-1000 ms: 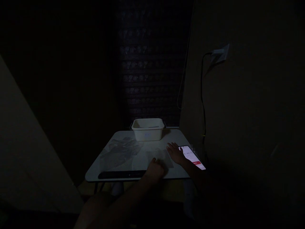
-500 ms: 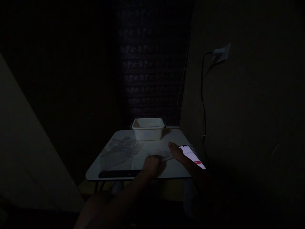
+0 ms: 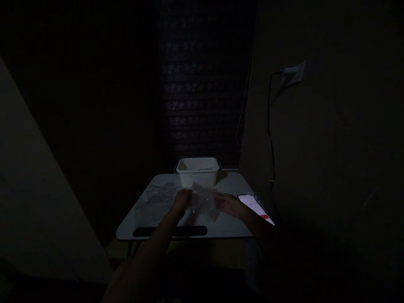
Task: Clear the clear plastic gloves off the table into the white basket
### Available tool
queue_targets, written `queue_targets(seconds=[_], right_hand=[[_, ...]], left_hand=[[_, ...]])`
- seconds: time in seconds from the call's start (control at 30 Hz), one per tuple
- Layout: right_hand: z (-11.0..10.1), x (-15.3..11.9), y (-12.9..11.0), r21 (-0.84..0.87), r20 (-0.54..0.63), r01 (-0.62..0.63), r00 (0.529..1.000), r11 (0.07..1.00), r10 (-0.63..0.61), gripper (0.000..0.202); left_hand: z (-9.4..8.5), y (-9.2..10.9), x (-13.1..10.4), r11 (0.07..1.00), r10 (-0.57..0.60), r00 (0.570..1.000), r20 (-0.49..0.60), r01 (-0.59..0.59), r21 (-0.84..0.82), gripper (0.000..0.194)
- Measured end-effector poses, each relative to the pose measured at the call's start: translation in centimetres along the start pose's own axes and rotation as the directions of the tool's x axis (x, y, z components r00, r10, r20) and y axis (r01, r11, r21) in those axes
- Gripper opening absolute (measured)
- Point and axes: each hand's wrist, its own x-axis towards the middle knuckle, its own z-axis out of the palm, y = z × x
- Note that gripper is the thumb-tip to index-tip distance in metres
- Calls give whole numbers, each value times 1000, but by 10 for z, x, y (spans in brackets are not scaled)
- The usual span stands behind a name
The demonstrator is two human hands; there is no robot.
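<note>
A clear plastic bag (image 3: 203, 202) is raised over the middle of the small white table (image 3: 233, 183). My left hand (image 3: 182, 200) is closed on its left edge. On the right side, my right hand (image 3: 227, 203) is at the bag with its fingers reaching behind or into the plastic; its fingertips are partly veiled, and the dim light hides the exact grip. More crumpled clear plastic (image 3: 154, 204) lies on the left part of the table.
Behind the bag stands a white tub (image 3: 198, 172) with something pale inside. A lit phone (image 3: 256, 208) lies at the right edge. A dark slot (image 3: 189, 231) runs along the front edge. A cable (image 3: 269, 126) hangs down the right wall.
Both hands were lower over the table with a thin pale piece between them. My left hand has moved left and up, and the bag is now raised and spread between the hands.
</note>
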Motion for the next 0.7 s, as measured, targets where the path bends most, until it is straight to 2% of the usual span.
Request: queue_targets(seconds=[0.1,0.2,0.27,0.33,0.43,0.57,0.7], right_hand=[[5,0,0,36,20,5,1000,999,-6,11],[7,0,-1,63,-20,-1,1000,998,2,10],[6,-1,-2,68,-16,-5,1000,998,6,9],[4,-2,-3,54,14,-17,1000,998,16,7],[2,-3,-4,14,39,-14,999,1000,14,6],[3,-5,-6,-15,9,1,1000,1000,-1,6],[4,-4,-7,-20,-7,5,1000,1000,-6,5]], left_hand=[[2,2,-3,982,-151,985,87,159,-98,15],[6,5,-9,942,-291,931,221,319,-102,20],[8,6,-12,950,-281,930,235,305,-69,13],[9,5,-15,969,-228,950,212,242,-43,8],[9,3,-16,983,-180,969,169,185,-15,10],[7,2,-14,990,-134,980,148,140,-29,12],[5,1,-10,990,-126,983,135,133,-44,12]])
